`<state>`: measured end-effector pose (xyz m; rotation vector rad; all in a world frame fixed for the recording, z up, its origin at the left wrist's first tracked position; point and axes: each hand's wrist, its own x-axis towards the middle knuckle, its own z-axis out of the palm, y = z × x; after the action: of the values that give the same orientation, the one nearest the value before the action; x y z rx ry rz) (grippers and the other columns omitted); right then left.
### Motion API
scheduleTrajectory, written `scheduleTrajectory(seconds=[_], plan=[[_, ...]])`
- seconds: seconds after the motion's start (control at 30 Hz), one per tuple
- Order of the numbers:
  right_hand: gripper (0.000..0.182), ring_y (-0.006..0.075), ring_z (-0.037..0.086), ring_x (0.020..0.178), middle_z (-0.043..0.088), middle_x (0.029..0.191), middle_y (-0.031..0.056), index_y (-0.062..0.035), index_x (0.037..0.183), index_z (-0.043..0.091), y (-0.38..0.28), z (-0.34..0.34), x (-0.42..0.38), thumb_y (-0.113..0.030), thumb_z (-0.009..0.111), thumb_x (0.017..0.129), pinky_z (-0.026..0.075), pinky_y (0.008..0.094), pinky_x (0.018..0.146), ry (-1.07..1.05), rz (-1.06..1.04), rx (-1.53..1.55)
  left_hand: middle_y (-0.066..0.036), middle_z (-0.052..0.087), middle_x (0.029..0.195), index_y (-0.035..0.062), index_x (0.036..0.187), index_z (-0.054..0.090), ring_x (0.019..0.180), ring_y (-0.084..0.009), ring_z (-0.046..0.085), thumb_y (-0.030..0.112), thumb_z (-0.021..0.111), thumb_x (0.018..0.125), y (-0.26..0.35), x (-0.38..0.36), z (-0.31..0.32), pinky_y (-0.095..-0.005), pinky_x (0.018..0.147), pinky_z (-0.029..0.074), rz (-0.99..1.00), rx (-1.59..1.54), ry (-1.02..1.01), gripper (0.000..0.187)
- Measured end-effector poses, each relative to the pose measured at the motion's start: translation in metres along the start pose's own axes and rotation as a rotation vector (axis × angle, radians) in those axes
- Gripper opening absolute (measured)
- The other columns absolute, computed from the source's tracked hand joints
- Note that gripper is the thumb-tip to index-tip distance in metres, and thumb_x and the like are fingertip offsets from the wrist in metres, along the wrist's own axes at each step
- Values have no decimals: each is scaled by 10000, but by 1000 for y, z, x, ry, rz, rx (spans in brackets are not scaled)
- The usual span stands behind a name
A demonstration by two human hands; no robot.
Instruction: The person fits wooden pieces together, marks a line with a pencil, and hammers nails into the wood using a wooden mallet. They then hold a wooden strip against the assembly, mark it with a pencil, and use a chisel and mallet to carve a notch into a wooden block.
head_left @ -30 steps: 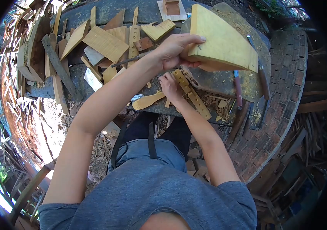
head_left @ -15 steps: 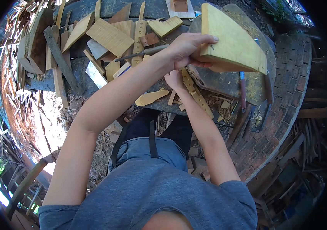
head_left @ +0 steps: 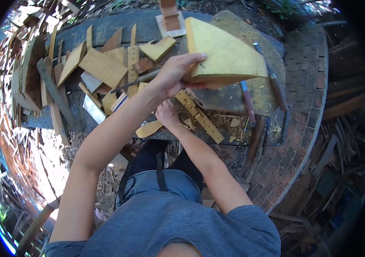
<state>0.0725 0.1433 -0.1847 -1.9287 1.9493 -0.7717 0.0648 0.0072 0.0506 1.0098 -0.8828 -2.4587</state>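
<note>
The yellow wood block (head_left: 229, 47) is up off the table (head_left: 144, 21), tilted, gripped at its near-left corner by the left hand (head_left: 180, 75). Thumb above and fingers beneath probably keep it steady one-handed, leaving the right hand (head_left: 167, 113) free; that one is curled below, whether around anything I cannot tell. A holed strip (head_left: 199, 115) lies just beside it; the table's near edge runs close. Scraps (head_left: 103, 68) crowd the left, while the slab (head_left: 264, 96) offers more room between two tools (head_left: 249, 103).
</note>
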Motion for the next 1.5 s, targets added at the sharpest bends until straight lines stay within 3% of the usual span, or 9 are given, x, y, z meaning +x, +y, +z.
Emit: scheduleTrajectory(seconds=[0.1, 0.17, 0.33, 0.37, 0.5, 0.73, 0.93, 1.2, 1.5], plan=[[59, 347, 645, 785, 604, 855, 152, -34, 831, 586, -18, -61, 4, -88, 603, 844, 541, 463, 690, -16, 173, 101, -117, 608, 1162, 1, 1190, 614, 1020, -240, 647, 349, 719, 893, 0, -9, 13, -412, 767, 633, 6, 1, 56, 470], [72, 330, 658, 708, 631, 760, 136, -26, 834, 584, -26, -124, -4, -61, 643, 814, 541, 408, 638, -83, 422, 430, -109, 619, 1134, 3, 1173, 625, 995, -233, 654, 352, 721, 890, -5, -6, 11, -406, 759, 632, 9, 22, 41, 460], [104, 173, 694, 747, 704, 855, 97, -1, 948, 699, -40, -282, -10, -3, 671, 848, 559, 289, 688, 298, 398, 382, -106, 653, 1033, 14, 1135, 653, 910, -223, 675, 370, 715, 878, -4, -4, 23, -389, 696, 617, 37, 92, 124, 443], [104, 153, 673, 725, 701, 854, 82, -13, 947, 708, -44, -307, -4, 2, 675, 850, 543, 283, 666, 385, 393, 345, -136, 608, 1139, 13, 1280, 538, 1024, -232, 633, 408, 708, 857, 0, -4, 23, -372, 735, 614, 2, 146, 74, 603], [90, 231, 641, 729, 656, 888, 120, -34, 983, 690, -34, -362, 33, -40, 625, 922, 510, 322, 677, 443, 143, 127, -176, 573, 1182, 21, 1345, 458, 1030, -254, 634, 431, 701, 848, 1, 6, 18, -355, 689, 626, 27, 152, 79, 689], [88, 329, 627, 901, 614, 921, 133, -48, 969, 638, -24, -345, 89, -101, 572, 948, 511, 427, 773, 188, -113, -95, -175, 591, 1190, -20, 1320, 509, 1038, -275, 647, 439, 703, 846, 0, 12, 3, -413, 694, 637, 31, 84, 65, 687], [64, 312, 608, 870, 614, 899, 105, -67, 938, 635, -17, -316, 105, -93, 587, 904, 508, 420, 775, 326, -170, -130, -151, 589, 1199, -9, 1289, 547, 1058, -279, 634, 450, 694, 864, 1, 12, -1, -428, 721, 641, 45, 51, 53, 643], [124, 223, 570, 816, 584, 838, 13, -141, 946, 617, -4, -294, 108, -129, 632, 823, 449, 368, 737, 577, -183, -545, -145, 587, 1267, 10, 1335, 526, 1152, -273, 611, 456, 742, 871, 1, 18, -7, -436, 810, 633, 105, 170, -128, 679], [78, 300, 591, 883, 636, 888, 89, -76, 913, 655, 3, -308, 120, -124, 594, 916, 461, 404, 813, 540, -30, -129, -109, 579, 1259, 21, 1331, 500, 1153, -224, 602, 289, 741, 886, 8, 18, -3, -400, 827, 639, 91, 169, -136, 573]])
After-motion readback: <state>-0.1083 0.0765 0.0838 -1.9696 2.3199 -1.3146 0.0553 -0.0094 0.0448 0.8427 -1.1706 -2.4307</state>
